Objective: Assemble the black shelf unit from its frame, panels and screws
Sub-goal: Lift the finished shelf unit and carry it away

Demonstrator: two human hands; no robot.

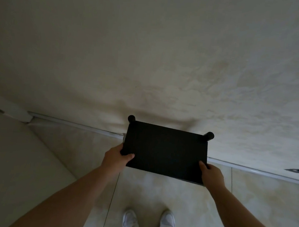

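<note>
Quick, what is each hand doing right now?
Left hand: grips the near left corner of the black shelf unit.
Right hand: grips its near right corner.

Floor (pixel 182 203): pale glossy tiles w/ cloudy beige veining, thin dark grout lines running away from viewer. Two white shoes (pixel 167 221) standing on it at bottom centre, side by side. White baseboard strip (pixel 75 124) meeting floor along far wall, running left to right.
</note>
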